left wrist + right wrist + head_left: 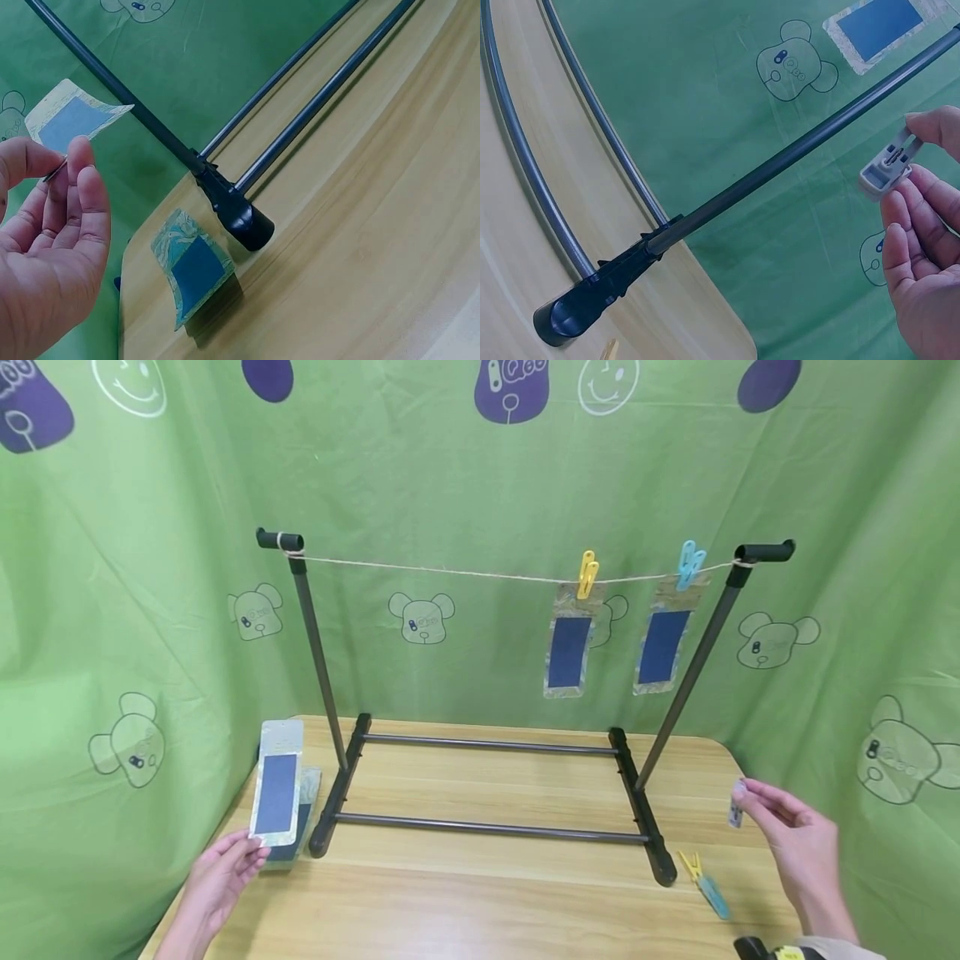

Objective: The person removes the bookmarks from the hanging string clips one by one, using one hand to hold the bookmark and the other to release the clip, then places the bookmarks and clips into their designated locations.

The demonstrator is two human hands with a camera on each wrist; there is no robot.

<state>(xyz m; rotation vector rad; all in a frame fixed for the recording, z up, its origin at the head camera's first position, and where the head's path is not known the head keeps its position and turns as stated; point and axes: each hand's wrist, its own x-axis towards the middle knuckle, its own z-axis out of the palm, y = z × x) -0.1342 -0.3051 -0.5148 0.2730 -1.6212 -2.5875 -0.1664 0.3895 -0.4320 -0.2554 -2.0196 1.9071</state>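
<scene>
From the head view, your left hand [217, 877] pinches a blue-panelled packet [276, 783] at lower left, beside the black rack [487, 817]; no print is legible. Your right hand [795, 843] pinches a pale clothespin [737, 810] at right.

Left wrist: another packet [193, 270] lies on the bench [360, 247].

Right wrist: your fingers [919, 217] clasp the clothespin.

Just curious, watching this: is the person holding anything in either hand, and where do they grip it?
The left hand pinches a packet by its bottom edge. The right hand holds a pale clothespin at one end.
</scene>
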